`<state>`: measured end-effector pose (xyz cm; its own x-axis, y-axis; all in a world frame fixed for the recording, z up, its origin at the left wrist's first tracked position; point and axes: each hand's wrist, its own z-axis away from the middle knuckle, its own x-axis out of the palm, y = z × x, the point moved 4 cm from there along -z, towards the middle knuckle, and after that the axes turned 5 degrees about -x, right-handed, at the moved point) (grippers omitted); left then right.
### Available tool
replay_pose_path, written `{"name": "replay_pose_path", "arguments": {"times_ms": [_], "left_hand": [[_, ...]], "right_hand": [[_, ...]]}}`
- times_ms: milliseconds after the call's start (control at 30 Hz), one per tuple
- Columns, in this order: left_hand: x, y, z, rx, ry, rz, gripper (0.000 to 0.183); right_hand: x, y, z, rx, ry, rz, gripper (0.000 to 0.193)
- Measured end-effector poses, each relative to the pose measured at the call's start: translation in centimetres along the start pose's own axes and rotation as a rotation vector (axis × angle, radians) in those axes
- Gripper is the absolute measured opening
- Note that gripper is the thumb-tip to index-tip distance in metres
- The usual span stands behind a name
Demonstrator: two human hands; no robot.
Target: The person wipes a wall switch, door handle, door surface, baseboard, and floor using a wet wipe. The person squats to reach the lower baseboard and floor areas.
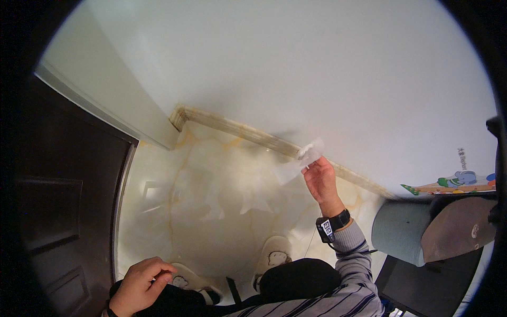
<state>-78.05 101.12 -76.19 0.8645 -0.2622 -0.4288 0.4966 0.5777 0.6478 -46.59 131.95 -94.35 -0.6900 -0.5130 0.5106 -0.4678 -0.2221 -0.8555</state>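
Note:
My right hand [320,182] is raised in front of the white wall, fingers pinched on a thin white tissue [311,150]. The tissue is crumpled at the top, and a sheer part of it hangs to the left of my fingertips over the floor. Whether it touches the wall, I cannot tell. Down at the lower left, my left hand [141,285] lies by my dark-trousered leg. Its fingers are loosely bent with the thumb apart, and nothing shows in them.
A dark brown panelled door [68,195] stands at the left. Marbled skirting [237,129] runs along the wall above the glossy tiled floor [211,195]. Grey-green [401,230] and brown caps [459,230] sit at the right, above a black surface. An elephant sticker [459,179] decorates the wall.

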Motion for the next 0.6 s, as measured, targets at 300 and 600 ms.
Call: {"name": "replay_pose_path", "arguments": {"times_ms": [300,600], "left_hand": [[0.3,1.2,0.5,-0.028,0.001,-0.017,0.011],[0.2,1.3,1.5,0.031,-0.023,-0.035,0.012]], "right_hand": [[4.6,0.8,0.6,0.403,0.225,-0.470,0.057],[4.9,2.1,0.4,0.519,0.272,-0.073,0.025]]}}
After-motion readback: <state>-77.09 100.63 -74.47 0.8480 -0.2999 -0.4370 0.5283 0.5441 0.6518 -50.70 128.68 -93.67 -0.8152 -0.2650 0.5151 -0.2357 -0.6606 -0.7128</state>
